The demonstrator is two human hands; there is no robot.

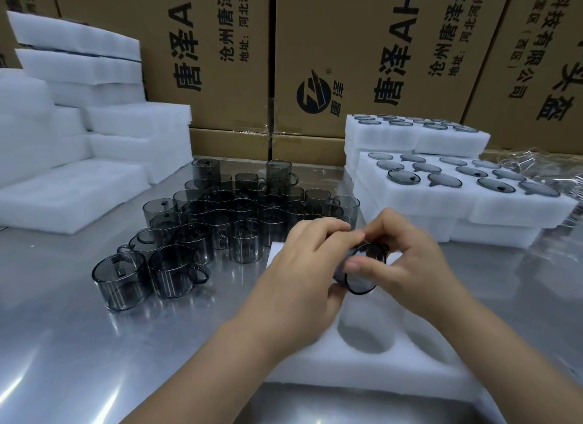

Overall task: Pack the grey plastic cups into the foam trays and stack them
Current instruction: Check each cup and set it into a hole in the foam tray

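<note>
One grey cup (362,277) sits tilted between both hands above the near foam tray (315,363), left hand (303,259) wrapped round its wall, right hand (410,259) pinching its rim; it looks light, stiff and slick, best gripped round the wall, firmly but without squeezing.

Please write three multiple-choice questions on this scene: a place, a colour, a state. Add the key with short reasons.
1. Where do the filled foam trays stand? A) right of the loose cups B) left of them C) among them
2. What colour is the held cup? A) red B) white C) smoky grey
3. The visible hole in the near tray is: A) empty B) filled C) taped over
Key: 1 A, they stand at the right; 2 C, its wall is dark and see-through; 3 A, only foam shows inside.
</note>
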